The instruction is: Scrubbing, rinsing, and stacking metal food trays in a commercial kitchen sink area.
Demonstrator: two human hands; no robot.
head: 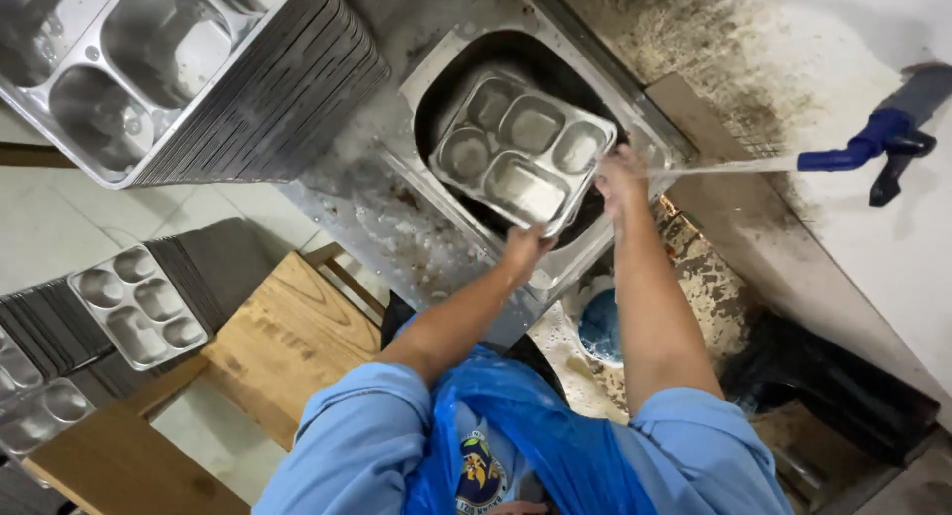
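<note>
A steel compartment tray [523,149] is held tilted over the dark basin of a metal sink [436,64]. My left hand [525,245] grips the tray's near corner. My right hand [621,175] holds its right edge, where a stream of water [734,165] from a blue tap [861,146] on the wall hits the hand and tray. Both my arms wear light blue sleeves, and a blue plastic apron [516,416] covers my front.
A tall stack of steel trays [169,74] stands left of the sink. More tray stacks [139,302] rest on a wooden bench [288,337] at lower left. A blue-and-white bowl [598,327] lies on the dirty floor. The wall [793,49] is stained with mould.
</note>
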